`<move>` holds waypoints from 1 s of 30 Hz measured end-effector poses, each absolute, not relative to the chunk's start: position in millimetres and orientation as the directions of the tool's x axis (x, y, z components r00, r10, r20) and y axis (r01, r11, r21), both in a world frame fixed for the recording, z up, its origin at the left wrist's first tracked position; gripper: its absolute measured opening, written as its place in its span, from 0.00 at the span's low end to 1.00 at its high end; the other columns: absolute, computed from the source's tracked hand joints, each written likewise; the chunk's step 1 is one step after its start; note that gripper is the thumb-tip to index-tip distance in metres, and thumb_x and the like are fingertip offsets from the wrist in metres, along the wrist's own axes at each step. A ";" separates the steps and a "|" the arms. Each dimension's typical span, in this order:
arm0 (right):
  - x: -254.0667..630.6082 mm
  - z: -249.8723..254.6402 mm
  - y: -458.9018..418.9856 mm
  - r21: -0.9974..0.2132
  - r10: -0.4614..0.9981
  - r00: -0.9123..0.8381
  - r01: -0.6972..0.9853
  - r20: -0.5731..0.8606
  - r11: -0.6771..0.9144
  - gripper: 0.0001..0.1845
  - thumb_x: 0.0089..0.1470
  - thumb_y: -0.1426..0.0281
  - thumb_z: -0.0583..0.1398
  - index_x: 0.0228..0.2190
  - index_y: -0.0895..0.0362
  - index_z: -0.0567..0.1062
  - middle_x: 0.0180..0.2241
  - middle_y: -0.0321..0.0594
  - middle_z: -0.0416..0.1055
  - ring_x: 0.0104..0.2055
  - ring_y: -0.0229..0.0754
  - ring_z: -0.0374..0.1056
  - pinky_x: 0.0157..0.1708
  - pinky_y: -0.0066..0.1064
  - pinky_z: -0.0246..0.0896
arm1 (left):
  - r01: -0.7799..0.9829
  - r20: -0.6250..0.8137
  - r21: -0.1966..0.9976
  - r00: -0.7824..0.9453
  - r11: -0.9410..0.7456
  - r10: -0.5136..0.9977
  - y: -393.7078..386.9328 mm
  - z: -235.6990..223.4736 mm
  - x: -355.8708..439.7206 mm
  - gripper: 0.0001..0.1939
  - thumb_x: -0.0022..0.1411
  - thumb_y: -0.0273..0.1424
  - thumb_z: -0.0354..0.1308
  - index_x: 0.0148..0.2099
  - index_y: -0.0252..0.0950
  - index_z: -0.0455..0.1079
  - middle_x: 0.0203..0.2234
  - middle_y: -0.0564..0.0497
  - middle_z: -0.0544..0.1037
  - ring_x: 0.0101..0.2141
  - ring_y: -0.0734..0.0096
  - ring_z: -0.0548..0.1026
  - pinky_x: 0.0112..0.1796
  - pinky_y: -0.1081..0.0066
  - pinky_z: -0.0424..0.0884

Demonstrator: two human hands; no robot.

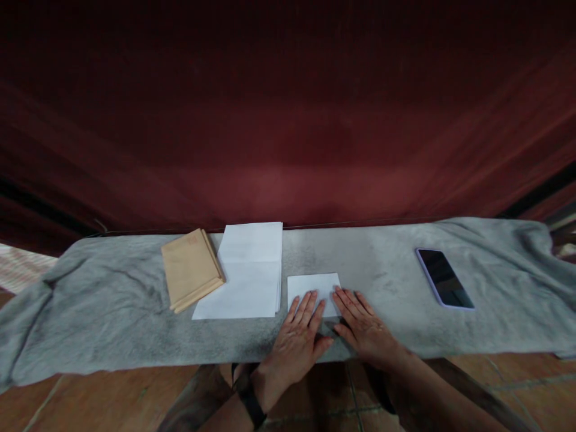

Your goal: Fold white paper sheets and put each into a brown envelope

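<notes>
A small folded white sheet of paper (314,285) lies on a grey cloth-covered bench (112,312). My left hand (299,339) lies flat with fingers stretched out over the sheet's near left edge. My right hand (362,327) lies flat beside it, fingers spread, fingertips touching the sheet's near right corner. Neither hand grips anything. A dark band circles my left wrist.
A stack of white paper (249,276) lies left of the folded sheet, and a pile of tan envelopes (191,269) sits further left. A phone (444,278) with a dark screen rests at the right. A dark red curtain (288,120) hangs behind. Tiled floor shows below.
</notes>
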State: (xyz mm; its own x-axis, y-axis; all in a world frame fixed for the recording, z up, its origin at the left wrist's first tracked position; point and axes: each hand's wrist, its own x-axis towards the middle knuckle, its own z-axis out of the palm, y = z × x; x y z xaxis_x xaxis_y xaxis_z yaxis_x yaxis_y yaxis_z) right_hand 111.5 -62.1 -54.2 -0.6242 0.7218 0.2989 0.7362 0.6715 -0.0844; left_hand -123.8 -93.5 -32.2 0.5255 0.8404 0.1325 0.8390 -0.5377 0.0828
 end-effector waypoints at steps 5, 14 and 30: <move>111.8 -51.6 -64.9 -0.065 0.697 -0.660 0.712 0.280 0.699 0.34 0.69 0.59 0.51 0.70 0.58 0.50 0.69 0.50 0.54 0.70 0.49 0.54 0.67 0.50 0.52 | 0.835 0.116 0.085 0.534 -0.544 0.838 -95.5 -25.6 -128.0 0.40 0.70 0.53 0.49 0.75 0.46 0.42 0.73 0.43 0.46 0.71 0.54 0.48 0.66 0.49 0.52; 117.6 -48.0 -75.7 -0.074 0.642 -0.726 0.647 0.247 0.759 0.38 0.69 0.57 0.53 0.71 0.59 0.47 0.70 0.49 0.53 0.70 0.47 0.52 0.69 0.46 0.49 | 0.823 0.078 0.076 0.559 -0.564 0.826 -96.2 -16.4 -134.4 0.40 0.69 0.49 0.53 0.75 0.50 0.40 0.73 0.44 0.47 0.71 0.54 0.48 0.66 0.49 0.53; 149.7 -36.2 -50.8 -0.490 0.688 -0.720 0.635 -0.093 0.598 0.31 0.70 0.57 0.51 0.69 0.47 0.52 0.71 0.39 0.48 0.72 0.46 0.47 0.71 0.47 0.46 | 0.888 0.223 0.086 0.425 -0.452 0.877 -86.2 -27.9 -117.9 0.33 0.73 0.47 0.47 0.69 0.28 0.57 0.68 0.35 0.59 0.68 0.52 0.57 0.62 0.52 0.65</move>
